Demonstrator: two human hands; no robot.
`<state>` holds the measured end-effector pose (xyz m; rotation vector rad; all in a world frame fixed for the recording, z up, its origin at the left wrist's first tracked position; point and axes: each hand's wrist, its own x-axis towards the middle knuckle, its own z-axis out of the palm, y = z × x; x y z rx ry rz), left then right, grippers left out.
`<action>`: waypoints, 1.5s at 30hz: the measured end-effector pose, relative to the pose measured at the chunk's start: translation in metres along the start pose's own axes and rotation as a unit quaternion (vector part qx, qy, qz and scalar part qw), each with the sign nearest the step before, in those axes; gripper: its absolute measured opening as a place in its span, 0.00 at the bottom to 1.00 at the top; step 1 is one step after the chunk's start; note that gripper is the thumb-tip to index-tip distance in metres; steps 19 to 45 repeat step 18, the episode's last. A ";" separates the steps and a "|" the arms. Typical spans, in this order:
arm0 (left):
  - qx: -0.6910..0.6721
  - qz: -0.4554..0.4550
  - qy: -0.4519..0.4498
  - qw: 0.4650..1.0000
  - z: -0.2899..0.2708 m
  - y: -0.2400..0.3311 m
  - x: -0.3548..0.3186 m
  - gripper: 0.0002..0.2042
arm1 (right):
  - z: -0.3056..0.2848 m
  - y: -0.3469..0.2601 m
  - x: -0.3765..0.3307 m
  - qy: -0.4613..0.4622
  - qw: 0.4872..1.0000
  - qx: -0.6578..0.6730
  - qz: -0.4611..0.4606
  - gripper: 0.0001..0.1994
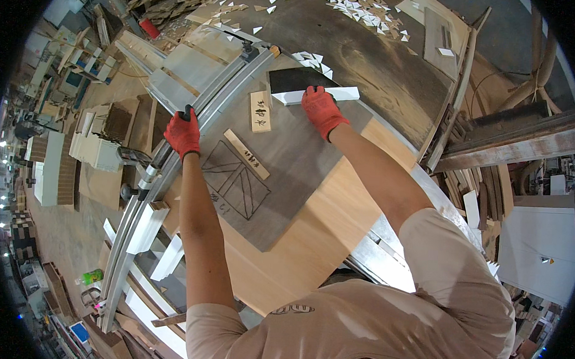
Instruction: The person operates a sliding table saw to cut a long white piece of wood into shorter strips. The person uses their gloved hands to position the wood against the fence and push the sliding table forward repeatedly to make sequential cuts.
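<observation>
My left hand (183, 133), in a red glove with black on it, is closed at the long metal rail (207, 102) on the left; what lies under its fingers is partly hidden. My right hand (321, 109), also red-gloved, grips a white strip (342, 93) with a slanted end. The strip lies along the near edge of a dark panel (298, 79). Between my hands, a short wood block (260, 112) with black handwriting rests on a grey-brown board (301, 161). Nearer to me lies a second marked wood strip (246, 154), beside a framed shape drawn in black lines.
White triangular offcuts (359, 9) are scattered over the dusty dark surface at the far side. A plywood sheet (297, 257) lies under the grey-brown board. Stacked panels (100, 139) and a green bottle (92, 276) are at the left. A wooden beam (520, 141) stands at the right.
</observation>
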<state>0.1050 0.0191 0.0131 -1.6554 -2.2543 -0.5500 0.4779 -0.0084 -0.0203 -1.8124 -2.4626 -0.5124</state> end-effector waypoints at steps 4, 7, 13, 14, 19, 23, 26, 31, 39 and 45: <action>-0.017 0.004 0.007 1.000 0.003 -0.003 -0.003 0.22 | -0.002 -0.004 0.002 -0.028 0.999 -0.041 -0.002 0.11; -0.030 0.006 0.005 1.000 0.005 -0.007 -0.003 0.20 | -0.011 -0.008 -0.001 -0.033 0.998 -0.046 -0.010 0.11; -0.039 0.010 0.008 0.999 0.007 -0.013 -0.003 0.20 | -0.013 -0.009 0.002 -0.059 0.997 -0.054 -0.016 0.11; -0.044 0.010 0.010 0.999 0.008 -0.016 -0.003 0.21 | -0.011 -0.011 0.004 -0.049 0.997 -0.062 -0.019 0.11; -0.037 0.004 0.007 0.999 0.012 -0.008 -0.002 0.21 | 0.002 -0.004 0.003 -0.014 0.995 -0.092 -0.019 0.11; -0.037 0.004 0.007 0.999 0.012 -0.008 -0.002 0.21 | 0.002 -0.004 0.003 -0.014 0.995 -0.092 -0.019 0.11; -0.037 0.004 0.007 0.999 0.012 -0.008 -0.002 0.21 | 0.002 -0.004 0.003 -0.014 0.995 -0.092 -0.019 0.11; -0.037 0.004 0.007 0.999 0.012 -0.008 -0.002 0.21 | 0.002 -0.004 0.003 -0.014 0.995 -0.092 -0.019 0.11; -0.037 0.004 0.007 0.999 0.012 -0.008 -0.002 0.21 | 0.002 -0.004 0.003 -0.014 0.995 -0.092 -0.019 0.11; -0.037 0.004 0.007 0.999 0.012 -0.008 -0.002 0.21 | 0.002 -0.004 0.003 -0.014 0.995 -0.092 -0.019 0.11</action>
